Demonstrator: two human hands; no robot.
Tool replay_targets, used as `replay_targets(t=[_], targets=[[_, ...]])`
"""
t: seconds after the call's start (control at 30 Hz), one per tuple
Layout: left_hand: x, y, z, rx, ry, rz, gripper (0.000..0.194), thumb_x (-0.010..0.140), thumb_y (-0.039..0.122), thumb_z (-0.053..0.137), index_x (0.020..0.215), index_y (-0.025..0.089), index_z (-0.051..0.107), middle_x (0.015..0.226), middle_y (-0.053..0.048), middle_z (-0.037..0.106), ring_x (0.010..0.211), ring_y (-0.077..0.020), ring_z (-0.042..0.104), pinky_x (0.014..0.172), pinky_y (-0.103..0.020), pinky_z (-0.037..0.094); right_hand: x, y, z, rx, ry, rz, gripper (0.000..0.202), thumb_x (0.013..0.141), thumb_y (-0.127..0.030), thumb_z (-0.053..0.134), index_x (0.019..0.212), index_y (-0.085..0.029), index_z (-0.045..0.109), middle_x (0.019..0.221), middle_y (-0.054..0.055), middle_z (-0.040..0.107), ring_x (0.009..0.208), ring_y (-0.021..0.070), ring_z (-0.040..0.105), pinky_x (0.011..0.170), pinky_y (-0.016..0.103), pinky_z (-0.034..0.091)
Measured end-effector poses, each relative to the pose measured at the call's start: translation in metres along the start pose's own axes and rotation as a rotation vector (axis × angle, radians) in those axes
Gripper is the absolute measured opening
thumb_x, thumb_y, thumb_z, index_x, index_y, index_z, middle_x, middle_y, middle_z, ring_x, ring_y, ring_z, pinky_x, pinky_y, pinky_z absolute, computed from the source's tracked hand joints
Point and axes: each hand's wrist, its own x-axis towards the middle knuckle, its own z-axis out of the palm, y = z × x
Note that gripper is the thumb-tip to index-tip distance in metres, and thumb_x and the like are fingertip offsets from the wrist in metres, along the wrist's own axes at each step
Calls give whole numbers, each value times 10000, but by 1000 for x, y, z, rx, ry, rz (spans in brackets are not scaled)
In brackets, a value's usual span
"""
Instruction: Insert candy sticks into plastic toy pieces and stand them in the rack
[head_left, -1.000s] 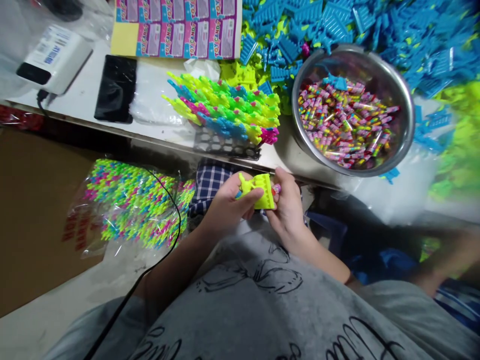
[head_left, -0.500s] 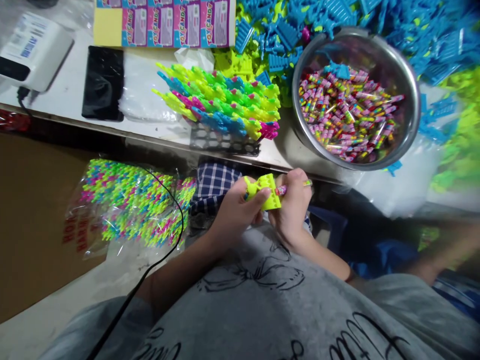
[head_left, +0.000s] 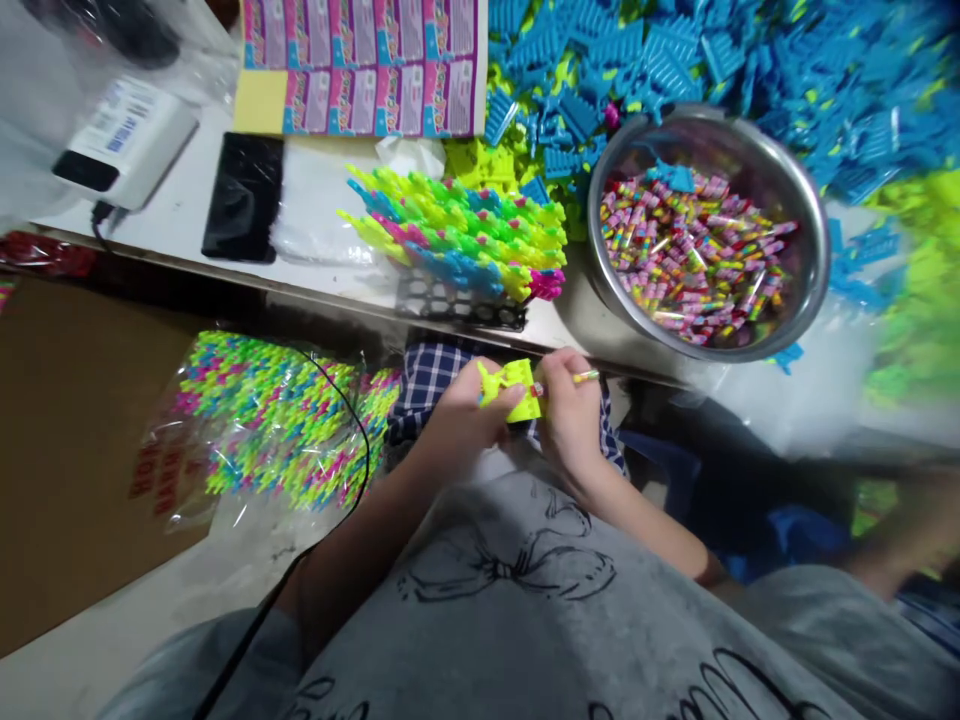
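Over my lap, my left hand (head_left: 471,415) grips a bright yellow plastic toy piece (head_left: 523,378) between thumb and fingers. The piece has a flat, broad end that faces right. My right hand (head_left: 571,415) is closed around a thin clear candy tube (head_left: 586,377) with colourful contents. One end of the tube sticks out to the right of the fist; the other end is at the toy's right edge. Fingers hide whether it goes into the toy.
A steel bowl (head_left: 821,250) of candy tubes stands on the table, beside piled blue pieces (head_left: 675,50). A black rack (head_left: 457,308) holds upright colourful toys (head_left: 465,230). Label sheets (head_left: 375,95), a black phone-like slab (head_left: 244,195) and a white device (head_left: 139,140) lie left. A cable (head_left: 349,405) crosses bagged toys (head_left: 277,415).
My head view has shifted, so the table things sit lower in the picture. Both hands keep their hold on the toy piece and the candy tube, close together.
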Motion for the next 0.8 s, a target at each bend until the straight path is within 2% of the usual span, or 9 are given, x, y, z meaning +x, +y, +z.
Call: replay_targets(t=[0.13, 0.23, 0.37, 0.47, 0.57, 0.63, 0.7, 0.73, 0.8], targets=[[3, 0, -35, -14, 15, -93, 206, 750, 327, 567, 843, 182, 454, 572, 68, 535, 384, -49, 472, 345, -143, 310, 0, 9, -4, 51, -252, 100, 216, 769, -378, 581, 761, -213, 442, 558, -74, 480, 436, 66, 395, 396, 172, 289], [0, -6, -58, -1, 23, -86, 255, 734, 361, 592, 854, 167, 478, 633, 45, 571, 426, -45, 490, 367, -140, 312, -4, 22, -3, -7, -347, 89, 196, 783, -353, 586, 819, -210, 456, 557, -66, 531, 471, 73, 454, 446, 176, 341], [-2, -18, -69, 69, 75, -104, 308, 688, 380, 638, 814, 155, 468, 581, 48, 552, 447, -62, 504, 395, -151, 334, -10, 38, 2, 7, -394, 90, 191, 804, -352, 564, 800, -205, 442, 515, -77, 523, 460, 69, 454, 468, 180, 346], [0, -21, -73, 38, 66, -125, 330, 664, 391, 659, 801, 162, 464, 570, 60, 540, 440, -58, 486, 453, -182, 406, -7, 39, 3, 41, -410, 164, 214, 782, -360, 595, 779, -191, 463, 540, -56, 555, 466, 69, 466, 468, 183, 350], [2, -18, -83, -48, -1, -124, 381, 700, 500, 584, 854, 158, 513, 663, 17, 596, 471, -69, 516, 553, -249, 478, 1, 35, 3, 179, -365, 350, 249, 734, -366, 651, 749, -179, 488, 597, -28, 581, 474, 62, 467, 446, 174, 339], [3, -15, -87, -136, -4, -75, 541, 744, 629, 404, 955, 150, 542, 815, -57, 641, 544, -105, 572, 610, -294, 494, 6, 34, 4, 354, -349, 563, 267, 718, -380, 666, 722, -178, 491, 597, -32, 549, 463, 53, 444, 426, 169, 329], [6, -16, -85, -133, 90, 39, 637, 751, 665, 317, 1036, 145, 548, 942, -106, 642, 650, -143, 608, 669, -318, 494, 9, 36, 7, 519, -386, 772, 261, 729, -387, 654, 706, -179, 499, 581, -42, 503, 442, 46, 411, 405, 168, 318], [8, -18, -81, -59, 151, 115, 606, 747, 639, 371, 1041, 146, 562, 980, -113, 637, 723, -161, 613, 716, -324, 487, 10, 38, 9, 579, -412, 851, 250, 741, -385, 644, 701, -179, 507, 573, -44, 486, 432, 44, 396, 396, 167, 312], [13, -28, -69, 185, 256, 263, 431, 717, 487, 546, 995, 163, 608, 1003, -97, 636, 875, -188, 590, 826, -329, 448, 9, 43, 15, 650, -434, 945, 224, 763, -371, 623, 701, -178, 528, 559, -46, 474, 420, 43, 386, 389, 166, 312]])
